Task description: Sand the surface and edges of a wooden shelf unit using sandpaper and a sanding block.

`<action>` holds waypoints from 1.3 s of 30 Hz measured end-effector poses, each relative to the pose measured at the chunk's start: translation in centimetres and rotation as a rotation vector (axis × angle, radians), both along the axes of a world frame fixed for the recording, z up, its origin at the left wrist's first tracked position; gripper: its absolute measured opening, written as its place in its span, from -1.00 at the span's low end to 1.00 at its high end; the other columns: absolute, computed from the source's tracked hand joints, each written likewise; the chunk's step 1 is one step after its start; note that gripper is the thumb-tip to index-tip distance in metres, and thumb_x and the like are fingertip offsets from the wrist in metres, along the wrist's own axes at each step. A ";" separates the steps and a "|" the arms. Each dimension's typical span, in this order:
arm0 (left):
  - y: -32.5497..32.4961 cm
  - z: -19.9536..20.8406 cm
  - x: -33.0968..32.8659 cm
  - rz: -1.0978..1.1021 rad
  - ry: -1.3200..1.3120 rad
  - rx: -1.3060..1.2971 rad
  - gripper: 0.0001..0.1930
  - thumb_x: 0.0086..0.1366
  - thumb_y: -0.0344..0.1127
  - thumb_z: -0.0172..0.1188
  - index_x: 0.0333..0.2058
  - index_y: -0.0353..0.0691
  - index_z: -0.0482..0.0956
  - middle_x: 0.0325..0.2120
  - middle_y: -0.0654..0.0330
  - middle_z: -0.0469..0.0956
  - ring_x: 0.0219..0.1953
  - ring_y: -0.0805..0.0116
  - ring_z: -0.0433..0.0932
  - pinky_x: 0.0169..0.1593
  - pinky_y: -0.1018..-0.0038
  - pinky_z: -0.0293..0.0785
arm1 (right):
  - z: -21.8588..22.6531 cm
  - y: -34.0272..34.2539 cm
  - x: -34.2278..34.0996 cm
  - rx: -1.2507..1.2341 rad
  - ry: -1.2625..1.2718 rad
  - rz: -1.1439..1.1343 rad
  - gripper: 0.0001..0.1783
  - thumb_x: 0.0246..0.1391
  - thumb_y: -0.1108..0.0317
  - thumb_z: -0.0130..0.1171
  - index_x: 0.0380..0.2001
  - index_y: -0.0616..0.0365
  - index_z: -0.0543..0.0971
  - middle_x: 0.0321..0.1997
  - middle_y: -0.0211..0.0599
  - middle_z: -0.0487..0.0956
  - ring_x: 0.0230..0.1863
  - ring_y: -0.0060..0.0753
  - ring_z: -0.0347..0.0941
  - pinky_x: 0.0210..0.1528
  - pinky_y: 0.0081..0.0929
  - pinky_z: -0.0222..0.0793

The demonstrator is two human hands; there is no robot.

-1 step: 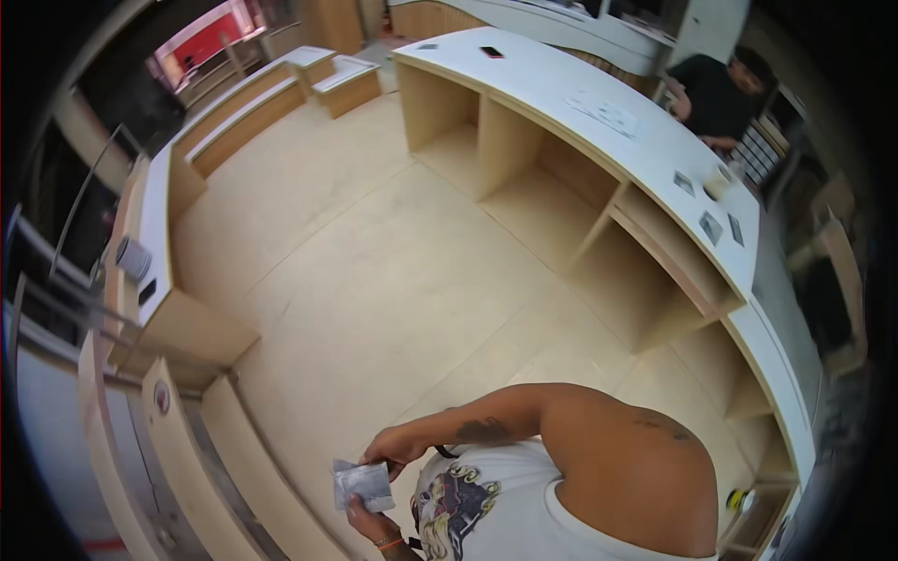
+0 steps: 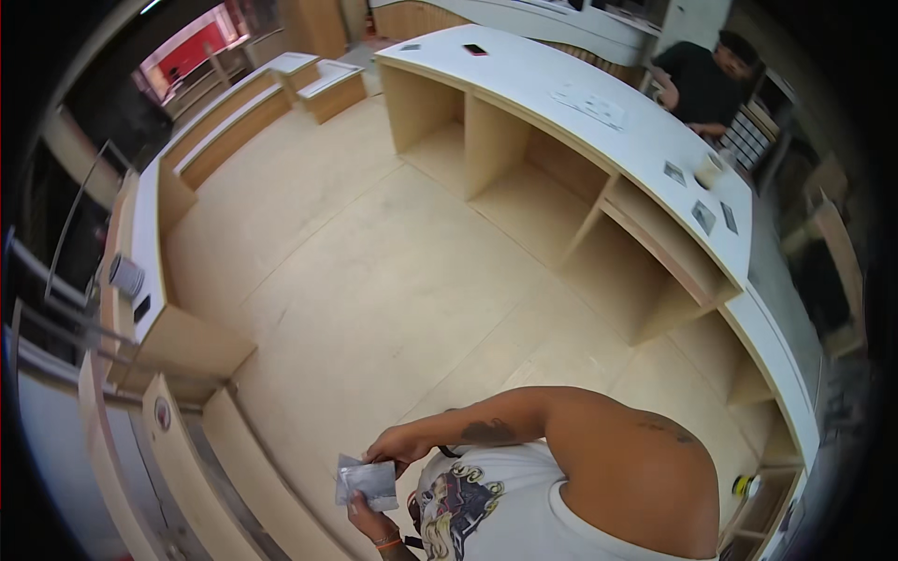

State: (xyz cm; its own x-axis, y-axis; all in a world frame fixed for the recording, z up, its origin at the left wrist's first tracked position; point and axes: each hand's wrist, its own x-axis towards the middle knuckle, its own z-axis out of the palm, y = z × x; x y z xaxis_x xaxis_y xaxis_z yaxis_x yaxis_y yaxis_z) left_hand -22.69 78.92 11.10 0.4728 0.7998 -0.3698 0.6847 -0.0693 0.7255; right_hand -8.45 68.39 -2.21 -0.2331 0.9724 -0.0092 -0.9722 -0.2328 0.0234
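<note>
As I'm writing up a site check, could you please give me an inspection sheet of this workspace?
Surface: pale wooden floor; white-topped counter with open compartments below.
Things in hand: flat grey packet; contents not visible.
Clutter: dark flat device and paper on the counter; can at the left bench.
Hands: left hand grips the packet's lower part; right hand is at its upper edge, fingers partly hidden.
Cables: nothing clearly seen.
Surroundings: person in black beyond the counter; long boards at lower left.
</note>
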 end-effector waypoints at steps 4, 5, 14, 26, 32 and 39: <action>-15.5 -27.7 27.0 -0.109 -0.132 -0.077 -0.62 0.37 -0.21 0.09 -0.09 -0.50 0.51 -0.22 0.06 0.55 -0.18 0.32 0.51 -0.06 0.41 0.44 | -24.7 -16.5 28.2 -0.100 -0.196 0.034 -0.60 0.28 0.12 0.05 0.04 0.16 0.52 -0.01 -0.34 0.58 -0.01 -0.40 0.51 0.02 -0.33 0.45; -17.3 -31.2 32.1 -0.137 -0.139 -0.127 -0.62 0.36 -0.19 0.09 -0.10 -0.48 0.51 -0.23 0.09 0.56 -0.19 0.34 0.51 -0.07 0.41 0.44 | -27.8 -19.2 32.3 -0.159 -0.193 -0.099 -0.61 0.27 0.12 0.07 0.01 0.16 0.54 -0.04 -0.33 0.59 -0.03 -0.38 0.52 0.02 -0.30 0.45; -17.1 -37.6 61.9 0.178 -0.706 -0.603 -0.80 0.26 -0.41 0.26 -0.19 -0.35 0.51 -0.34 0.18 0.58 -0.35 0.43 0.56 -0.25 0.47 0.51 | -32.4 -26.6 63.4 -0.974 -0.740 -0.989 -0.69 0.31 0.16 0.08 -0.01 0.11 0.47 -0.23 -0.37 0.58 -0.30 -0.50 0.54 -0.33 -0.51 0.50; 5.7 -26.9 77.2 0.103 -0.914 -0.284 -0.68 0.32 -0.45 0.19 0.02 -0.40 0.42 -0.24 0.12 0.59 -0.23 0.45 0.56 -0.09 0.50 0.52 | -16.2 -2.0 79.7 -0.630 -0.554 -0.893 -0.70 0.24 0.39 0.09 -0.01 0.32 0.48 -0.10 -0.23 0.59 -0.07 -0.32 0.57 0.02 -0.37 0.51; 7.6 -21.6 82.4 -0.174 -0.700 0.093 -0.59 0.44 -0.32 0.07 0.17 -0.43 0.43 0.01 0.06 0.57 0.00 0.37 0.54 0.08 0.49 0.43 | -11.3 7.1 82.9 -0.721 -1.050 -0.954 -0.60 0.27 0.34 0.07 0.08 0.39 0.46 -0.05 -0.13 0.62 -0.11 -0.26 0.58 0.02 -0.38 0.47; 19.5 -23.0 91.3 0.177 -0.762 0.315 -0.62 0.49 -0.30 -0.05 0.18 -0.36 0.44 0.06 -0.09 0.55 -0.03 0.32 0.55 0.07 0.45 0.44 | -14.3 11.2 82.0 -0.154 -1.739 -0.481 -0.61 0.22 0.48 0.04 0.12 0.32 0.48 -0.19 0.10 0.66 -0.18 -0.19 0.62 -0.05 -0.40 0.46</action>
